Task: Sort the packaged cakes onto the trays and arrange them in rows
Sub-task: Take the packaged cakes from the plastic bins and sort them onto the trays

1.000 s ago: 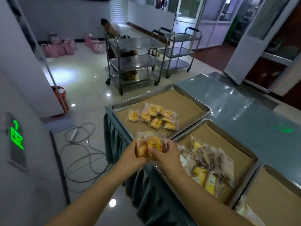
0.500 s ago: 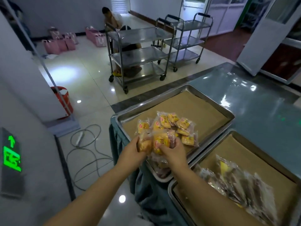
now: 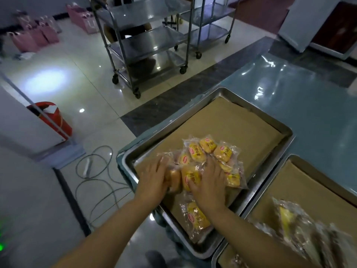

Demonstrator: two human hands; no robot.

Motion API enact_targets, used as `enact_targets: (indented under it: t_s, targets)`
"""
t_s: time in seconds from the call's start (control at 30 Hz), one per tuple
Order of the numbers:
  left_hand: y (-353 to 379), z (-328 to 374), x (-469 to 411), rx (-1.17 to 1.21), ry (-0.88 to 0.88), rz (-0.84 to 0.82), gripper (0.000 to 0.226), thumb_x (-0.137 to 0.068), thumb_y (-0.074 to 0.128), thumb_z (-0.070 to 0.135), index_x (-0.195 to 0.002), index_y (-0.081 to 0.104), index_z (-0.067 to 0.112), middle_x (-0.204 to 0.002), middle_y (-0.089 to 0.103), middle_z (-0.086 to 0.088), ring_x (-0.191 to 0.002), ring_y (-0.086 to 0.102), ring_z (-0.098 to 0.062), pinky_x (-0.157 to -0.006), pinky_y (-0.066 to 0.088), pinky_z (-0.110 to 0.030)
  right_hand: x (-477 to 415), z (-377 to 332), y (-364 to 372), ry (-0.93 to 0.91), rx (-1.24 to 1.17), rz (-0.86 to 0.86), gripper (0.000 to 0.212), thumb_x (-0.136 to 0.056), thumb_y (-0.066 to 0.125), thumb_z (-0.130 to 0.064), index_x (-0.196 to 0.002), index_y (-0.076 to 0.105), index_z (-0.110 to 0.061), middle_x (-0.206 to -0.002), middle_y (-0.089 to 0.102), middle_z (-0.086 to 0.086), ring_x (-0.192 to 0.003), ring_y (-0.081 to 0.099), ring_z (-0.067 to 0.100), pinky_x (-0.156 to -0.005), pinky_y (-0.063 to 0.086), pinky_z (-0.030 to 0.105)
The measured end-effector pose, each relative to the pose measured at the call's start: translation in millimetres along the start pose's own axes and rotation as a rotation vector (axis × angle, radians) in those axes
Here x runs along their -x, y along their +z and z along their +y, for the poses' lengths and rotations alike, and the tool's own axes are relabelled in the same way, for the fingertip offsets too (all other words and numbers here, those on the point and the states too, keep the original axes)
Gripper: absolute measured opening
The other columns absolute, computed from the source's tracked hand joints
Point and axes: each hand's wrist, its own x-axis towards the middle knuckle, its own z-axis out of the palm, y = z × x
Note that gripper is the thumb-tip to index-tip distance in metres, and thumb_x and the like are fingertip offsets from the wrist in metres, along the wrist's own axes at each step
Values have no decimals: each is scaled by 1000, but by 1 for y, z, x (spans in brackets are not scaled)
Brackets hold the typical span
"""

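Observation:
A steel tray (image 3: 270,157) lined with brown paper holds a cluster of several yellow packaged cakes (image 3: 208,149). My left hand (image 3: 154,178) presses on a packaged cake (image 3: 174,179) at the cluster's left side. My right hand (image 3: 209,182) lies flat over another packaged cake (image 3: 190,176) right beside it. One more wrapped cake (image 3: 198,218) lies near the tray's front edge, under my right forearm. A second lined tray (image 3: 301,182) to the right carries a blurred pile of wrapped cakes (image 3: 301,225).
The trays sit on a glossy teal table (image 3: 309,97). Two steel trolleys (image 3: 146,41) stand on the tiled floor beyond, with a person partly hidden behind them. A red bin (image 3: 51,118), grey cables (image 3: 94,171) and pink bags (image 3: 34,35) are on the left.
Both hands came down from above the table edge with the two cakes and now rest them on the tray's paper beside the cluster. The view tilted down and closer.

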Motion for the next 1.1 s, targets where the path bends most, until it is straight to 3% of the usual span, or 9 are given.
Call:
enact_targets:
  t_s: [0.07,0.17,0.27,0.37,0.5,0.63,0.83,1.0,1.1]
  targets:
    - [6,-2,-3,-90,167,-92,66,-90,50,35,-147,16,33,-156,15,-1,-143,10,-22,-111,2,-39,4,2,4,-135,101,40,86,-79,66,-46,-145,18,-21,-150,26,9,-137,25,26,-107,28,43]
    - [17,-12,-16,-233,276,-243,65,-96,31,47,-146,-8,35,-157,-8,1,-140,-16,-19,-109,-15,-45,5,12,14,-274,273,-19,73,-78,68,-41,-140,35,-22,-144,39,13,-134,33,31,-106,26,46]
    - [20,-18,-37,-326,324,-330,69,-96,29,49,-135,-27,38,-150,-24,4,-133,-27,-19,-109,-17,-50,-2,18,18,-242,318,-93,59,-86,49,-46,-140,35,-25,-145,39,13,-136,33,31,-109,19,45]
    - [18,-22,-59,-338,398,-359,71,-97,31,46,-134,-28,37,-149,-27,1,-133,-28,-21,-110,-15,-52,-11,12,17,-175,363,-113,57,-89,39,-49,-140,35,-25,-144,41,13,-135,35,31,-109,20,46]
    - [9,-23,-89,-335,508,-377,70,-97,33,42,-136,-25,36,-151,-26,-1,-135,-27,-23,-110,-15,-52,-21,3,21,-19,337,-161,58,-94,25,-51,-147,16,-29,-155,18,10,-144,10,29,-117,7,46]
    - [4,-28,-105,-332,601,-394,69,-96,34,46,-145,-13,34,-156,-15,-1,-140,-19,-22,-111,-13,-50,-19,-9,26,107,326,-175,59,-97,26,-50,-149,8,-29,-157,8,8,-145,2,26,-118,8,45]
    - [-6,-20,-113,-163,699,-319,67,-88,40,47,-147,9,36,-156,12,2,-142,-5,-19,-111,-11,-49,-12,-28,14,242,332,-53,53,-94,36,-49,-143,29,-30,-146,33,6,-135,26,26,-110,21,44]
    - [-23,29,-118,67,857,-191,51,-87,54,30,-136,44,23,-135,49,-1,-130,30,-21,-108,24,-42,-3,-26,-24,340,235,166,36,-91,47,-32,-126,50,-24,-125,53,0,-116,47,20,-98,35,35]
    - [-30,71,-113,143,936,-157,50,-83,59,19,-132,50,18,-129,55,-3,-120,44,-23,-102,30,-38,16,-13,-57,432,229,250,29,-90,51,-23,-117,60,-18,-119,58,3,-109,51,24,-91,37,35]
